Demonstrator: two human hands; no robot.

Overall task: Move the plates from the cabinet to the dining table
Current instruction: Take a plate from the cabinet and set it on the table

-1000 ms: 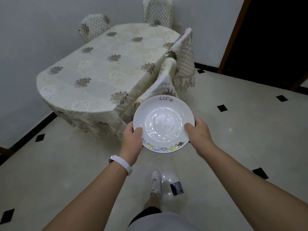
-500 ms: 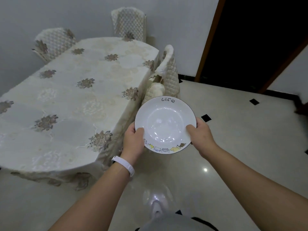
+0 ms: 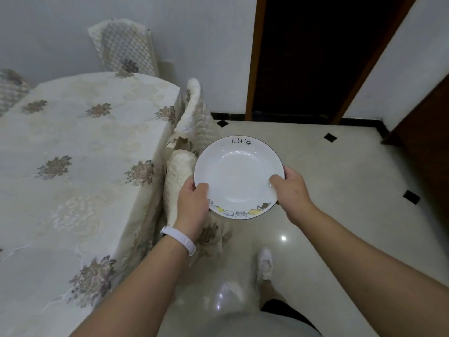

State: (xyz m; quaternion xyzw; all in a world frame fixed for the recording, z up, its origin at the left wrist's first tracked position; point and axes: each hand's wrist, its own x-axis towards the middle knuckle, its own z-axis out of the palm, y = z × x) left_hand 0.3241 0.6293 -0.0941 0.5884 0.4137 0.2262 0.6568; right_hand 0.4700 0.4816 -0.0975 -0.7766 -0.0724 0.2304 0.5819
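Clasping the white plate (image 3: 238, 176) by opposite rims, left grip (image 3: 193, 203) and right grip (image 3: 290, 190) hold it above the floor (image 3: 340, 166), just right of the cloth-covered counter (image 3: 73, 166), beside a covered chair (image 3: 179, 171).

Pale grey wall (image 3: 206, 32); dark doorway (image 3: 315, 57), brown frame; glossy cream floor (image 3: 340, 190), black diamond insets; quilted chair (image 3: 126, 49).
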